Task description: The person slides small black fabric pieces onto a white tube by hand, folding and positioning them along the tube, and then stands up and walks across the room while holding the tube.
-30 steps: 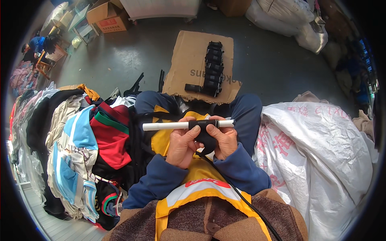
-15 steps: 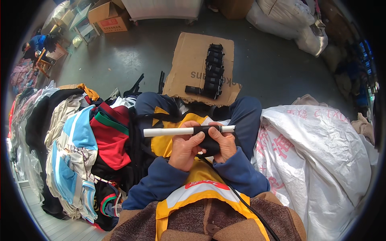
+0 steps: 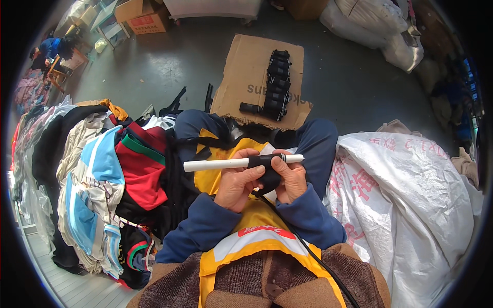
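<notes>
Grey concrete floor [image 3: 169, 72] surrounds the lap where both hands grip 1 white tube [image 3: 215, 165]; left hand [image 3: 237, 179] and right hand [image 3: 290, 177] have wound the black fabric [image 3: 268, 169] tighter than before, fingers closed around it

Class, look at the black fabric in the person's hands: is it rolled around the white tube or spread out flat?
Rolled. The black fabric wraps around the white tube, with the left hand and right hand gripping it.

1. Flattened cardboard sheet [image 3: 251, 82] on the grey floor, with a row of black rolled pieces [image 3: 275, 82] lined up near its right edge.
2. Big heap of clothes [image 3: 92, 179] on the left.
3. White woven sack [image 3: 411, 205] on the right.
4. Cardboard box [image 3: 141, 15] way up top-left.
</notes>
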`<state>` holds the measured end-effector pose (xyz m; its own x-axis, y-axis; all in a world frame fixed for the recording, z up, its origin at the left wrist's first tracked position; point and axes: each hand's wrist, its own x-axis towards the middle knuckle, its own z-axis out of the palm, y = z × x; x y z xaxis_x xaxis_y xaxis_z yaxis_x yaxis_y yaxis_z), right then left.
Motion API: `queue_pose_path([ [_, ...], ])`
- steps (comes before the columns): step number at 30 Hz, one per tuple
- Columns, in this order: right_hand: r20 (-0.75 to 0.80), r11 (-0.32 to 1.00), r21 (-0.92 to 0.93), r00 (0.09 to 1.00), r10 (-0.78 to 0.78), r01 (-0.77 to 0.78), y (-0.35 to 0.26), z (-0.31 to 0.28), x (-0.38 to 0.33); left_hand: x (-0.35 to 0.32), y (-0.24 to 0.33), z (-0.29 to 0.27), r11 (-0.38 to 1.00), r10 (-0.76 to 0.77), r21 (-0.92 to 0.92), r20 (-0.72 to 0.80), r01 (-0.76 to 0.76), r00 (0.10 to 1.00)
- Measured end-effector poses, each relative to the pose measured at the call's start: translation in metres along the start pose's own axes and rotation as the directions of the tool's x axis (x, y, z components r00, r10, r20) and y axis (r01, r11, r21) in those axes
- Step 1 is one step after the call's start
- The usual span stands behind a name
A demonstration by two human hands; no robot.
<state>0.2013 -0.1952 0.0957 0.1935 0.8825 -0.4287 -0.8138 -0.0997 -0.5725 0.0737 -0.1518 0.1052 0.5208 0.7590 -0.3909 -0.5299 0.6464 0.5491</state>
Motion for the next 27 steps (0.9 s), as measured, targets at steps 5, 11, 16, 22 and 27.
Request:
queue_pose_path([
  [5, -0.020, 0.996, -0.004, 0.996, -0.089, 0.089, 0.004, 0.002, 0.000, 0.002, 0.001, -0.009, 0.989, -0.134, 0.054, -0.060, 0.137, 0.989],
  [11, -0.004, 0.990, -0.049, 0.992, -0.129, 0.129, 0.005, -0.004, 0.003, -0.004, 0.004, 0.006, 0.995, -0.099, 0.012, -0.079, 0.100, 0.992],
  [16, -0.027, 0.993, 0.011, 0.993, -0.117, 0.117, 0.006, 0.000, 0.001, -0.002, 0.001, 0.001, 1.000, -0.021, -0.021, -0.076, 0.019, 0.997],
  [22, -0.010, 0.997, -0.066, 0.999, -0.040, 0.039, 0.006, -0.004, 0.001, -0.002, 0.002, 0.001, 0.998, -0.043, 0.043, -0.039, 0.045, 0.998],
  [27, 0.040, 0.996, -0.025, 0.996, -0.082, 0.083, 0.009, -0.002, 0.002, -0.002, 0.004, 0.000, 0.991, -0.117, -0.073, -0.014, 0.116, 0.993],
])
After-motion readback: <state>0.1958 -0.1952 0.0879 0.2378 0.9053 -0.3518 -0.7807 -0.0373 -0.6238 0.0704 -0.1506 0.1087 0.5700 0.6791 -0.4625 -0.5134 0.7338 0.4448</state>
